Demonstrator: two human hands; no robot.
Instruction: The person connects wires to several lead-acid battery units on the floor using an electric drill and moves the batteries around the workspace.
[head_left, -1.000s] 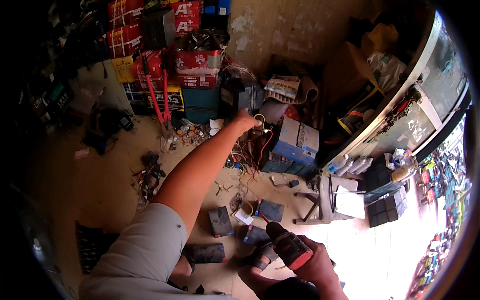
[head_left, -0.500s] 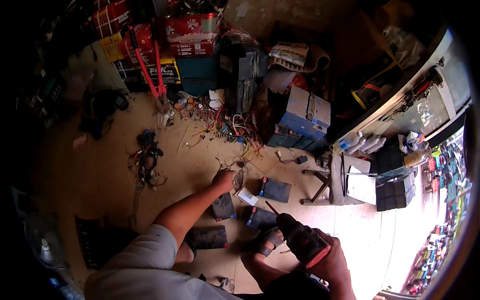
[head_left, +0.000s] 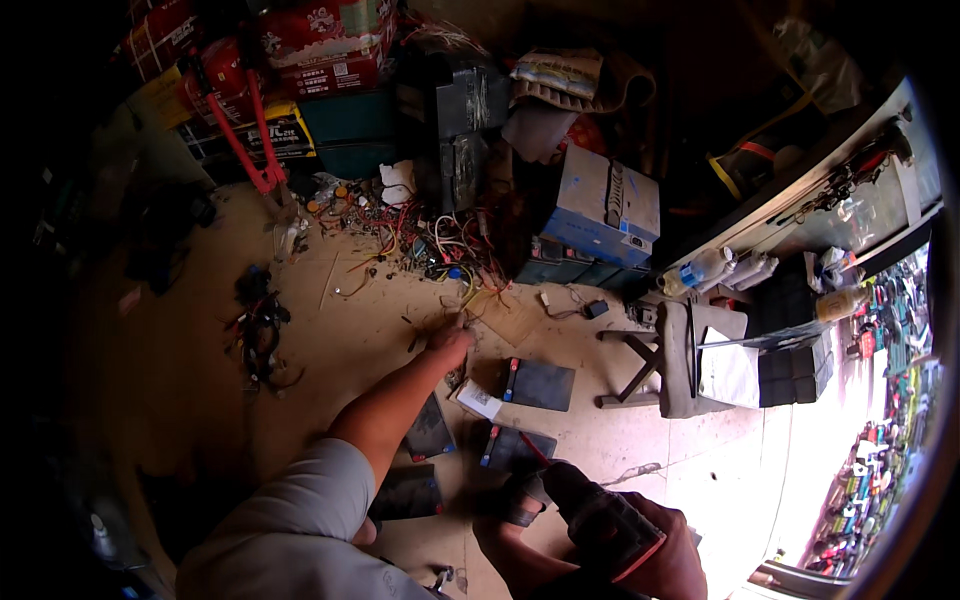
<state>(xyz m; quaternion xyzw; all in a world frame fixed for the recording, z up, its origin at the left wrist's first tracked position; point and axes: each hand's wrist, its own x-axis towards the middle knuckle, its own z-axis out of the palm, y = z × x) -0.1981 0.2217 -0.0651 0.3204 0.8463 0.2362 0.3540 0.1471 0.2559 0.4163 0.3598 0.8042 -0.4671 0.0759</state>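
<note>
My left hand [head_left: 450,340] reaches far out, low over the floor, its fingers drawn together. Whether anything is between them is too small and dark to tell. Just below it lies a dark, scrappy thing [head_left: 457,374] beside a white printed paper [head_left: 479,400]. In my right hand [head_left: 668,550] is a cordless drill [head_left: 592,508] with a long reddish bit pointing up and to the left. Its tip appears over a dark box-shaped battery [head_left: 515,450]. Similar batteries lie around it: one to the upper right [head_left: 542,385], one to the left [head_left: 428,430], another lower left [head_left: 408,492].
A heap of loose wires [head_left: 430,240] spreads across the back floor, with red-handled bolt cutters [head_left: 262,165] at its left. A black cable bundle [head_left: 260,330] lies left. At right stand a small stool [head_left: 680,360], a blue-grey box [head_left: 603,205] and plastic bottles [head_left: 705,268].
My left hand has moved farther out, away from the white paper and toward the wire heap. The view has shifted slightly. My right hand still holds the drill near the same battery.
</note>
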